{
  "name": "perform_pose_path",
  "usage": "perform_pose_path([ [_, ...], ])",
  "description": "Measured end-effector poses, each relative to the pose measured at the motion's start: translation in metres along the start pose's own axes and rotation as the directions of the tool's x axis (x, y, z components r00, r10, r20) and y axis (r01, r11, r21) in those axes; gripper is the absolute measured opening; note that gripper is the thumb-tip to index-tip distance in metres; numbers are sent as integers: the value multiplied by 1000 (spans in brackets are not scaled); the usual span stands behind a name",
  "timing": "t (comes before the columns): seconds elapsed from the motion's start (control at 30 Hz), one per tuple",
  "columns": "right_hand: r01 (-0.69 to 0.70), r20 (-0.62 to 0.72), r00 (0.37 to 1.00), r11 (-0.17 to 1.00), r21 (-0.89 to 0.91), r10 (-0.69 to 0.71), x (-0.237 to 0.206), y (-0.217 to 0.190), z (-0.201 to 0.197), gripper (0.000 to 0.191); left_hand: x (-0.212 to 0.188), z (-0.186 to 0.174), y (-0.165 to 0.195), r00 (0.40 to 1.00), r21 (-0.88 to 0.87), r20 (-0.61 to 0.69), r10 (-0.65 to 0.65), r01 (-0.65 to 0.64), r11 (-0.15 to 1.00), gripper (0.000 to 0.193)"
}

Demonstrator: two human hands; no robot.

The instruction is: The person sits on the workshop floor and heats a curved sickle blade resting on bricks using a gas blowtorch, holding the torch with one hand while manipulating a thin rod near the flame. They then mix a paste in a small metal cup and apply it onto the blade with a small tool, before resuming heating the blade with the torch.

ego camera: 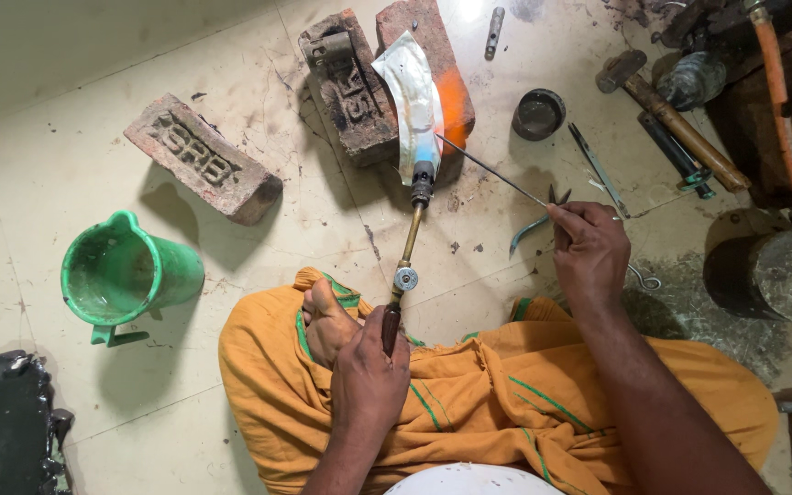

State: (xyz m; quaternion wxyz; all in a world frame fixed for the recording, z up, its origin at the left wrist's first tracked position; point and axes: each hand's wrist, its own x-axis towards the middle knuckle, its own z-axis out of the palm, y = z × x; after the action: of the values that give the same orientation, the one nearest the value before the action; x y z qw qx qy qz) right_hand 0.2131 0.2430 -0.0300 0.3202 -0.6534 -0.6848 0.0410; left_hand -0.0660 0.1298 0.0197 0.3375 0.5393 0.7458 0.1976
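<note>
My left hand grips the dark handle of a brass gas torch, whose black nozzle points at a curved shiny metal piece leaning on two bricks. An orange glow shows on the right brick beside the metal. My right hand holds pliers that clamp a thin metal rod; the rod's far tip reaches the metal piece near the nozzle. I sit on the floor with an orange cloth over my legs and my foot showing.
A third brick lies at the left, and a green plastic jug stands below it. A small dark round pot, tweezers, a hammer and a metal cylinder lie at the right. A black object fills the lower left corner.
</note>
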Motion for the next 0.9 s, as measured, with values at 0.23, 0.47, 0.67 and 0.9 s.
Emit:
perform_pose_path([
  [0.23,-12,12,1000,1000,7,12,1,-1,0,22,1,-3,4,1000,23,16,-21,21,1000,47],
  [0.47,2,4,1000,1000,21,-2,1,-1,-2,22,1,-3,4,996,31,70,-62,60,998,50],
  [0.67,-3,-11,1000,999,34,3,0,-2,-5,24,1,3,-4,999,-2,-10,47,-47,999,47],
  [0.9,0,-4,1000,1000,30,1,0,-1,-4,24,0,8,-10,994,-9,-46,96,-97,995,46],
])
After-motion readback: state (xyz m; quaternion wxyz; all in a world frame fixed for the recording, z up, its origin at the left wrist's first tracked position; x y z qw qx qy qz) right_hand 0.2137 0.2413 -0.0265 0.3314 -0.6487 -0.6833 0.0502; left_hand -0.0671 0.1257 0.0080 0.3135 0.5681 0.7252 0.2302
